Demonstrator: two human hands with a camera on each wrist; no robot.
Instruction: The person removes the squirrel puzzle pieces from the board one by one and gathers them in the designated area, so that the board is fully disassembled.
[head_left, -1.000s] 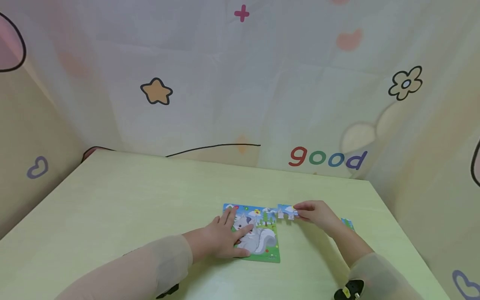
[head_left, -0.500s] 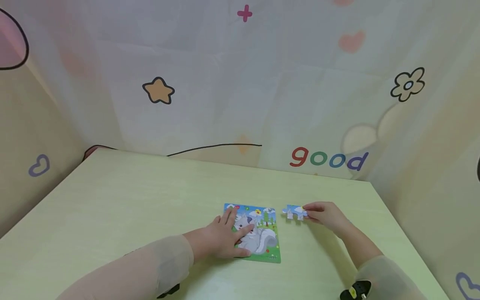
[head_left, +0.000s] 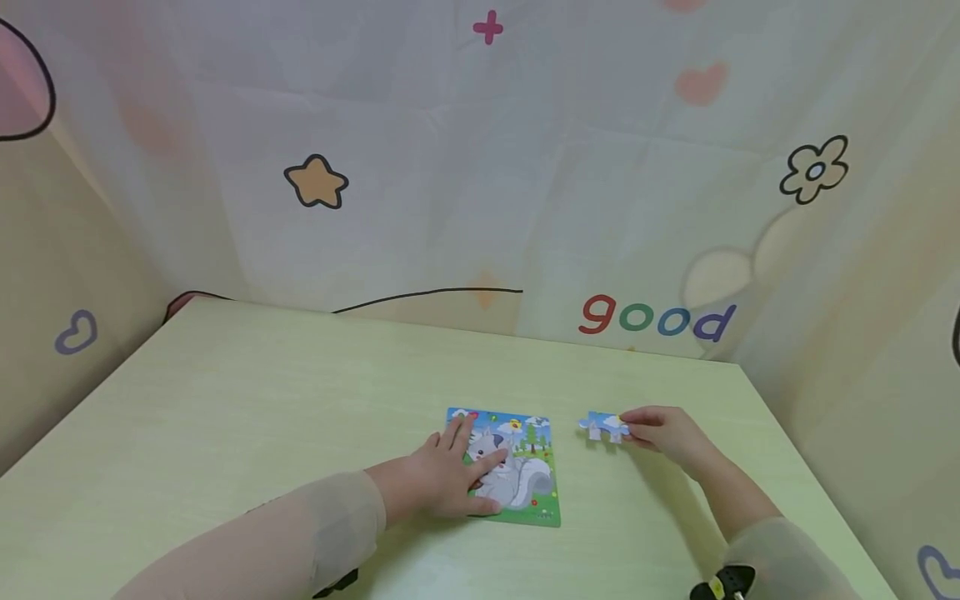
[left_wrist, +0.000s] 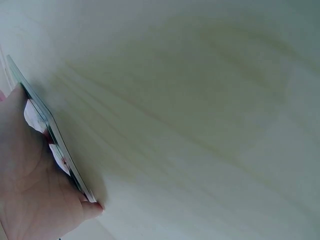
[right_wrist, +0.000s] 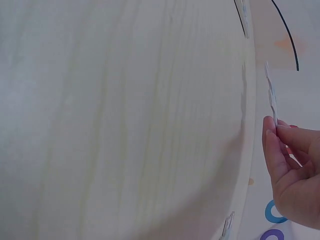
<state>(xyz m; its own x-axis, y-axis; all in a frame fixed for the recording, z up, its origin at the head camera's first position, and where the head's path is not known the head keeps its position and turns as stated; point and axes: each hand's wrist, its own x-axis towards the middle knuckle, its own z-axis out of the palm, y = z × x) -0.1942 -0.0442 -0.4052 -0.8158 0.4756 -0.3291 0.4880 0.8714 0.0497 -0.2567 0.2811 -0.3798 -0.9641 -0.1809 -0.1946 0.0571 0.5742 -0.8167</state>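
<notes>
My left hand (head_left: 450,475) lies with spread, straight fingers on a square jigsaw puzzle (head_left: 528,487) that pictures a grey squirrel on grass under blue sky. Its palm covers the puzzle's left side; in the left wrist view the hand (left_wrist: 40,175) overlaps the edge of the puzzle (left_wrist: 57,135). To the right, my right hand (head_left: 667,433) pinches a strip of blue-sky puzzle pieces (head_left: 603,426) between thumb and fingers at its right end. The strip is apart from the puzzle. In the right wrist view the strip (right_wrist: 271,95) appears edge-on, above the pinching fingertips (right_wrist: 270,124).
A pale wood-grain table (head_left: 300,392) spreads all around, with a printed curtain (head_left: 420,167) behind it. Another puzzle piece (right_wrist: 227,227) lies near the bottom of the right wrist view. Black straps (head_left: 723,582) show by the sleeves.
My right hand has moved right, carrying the strip of puzzle pieces away from the puzzle's upper right corner. My left hand has stayed put on the puzzle.
</notes>
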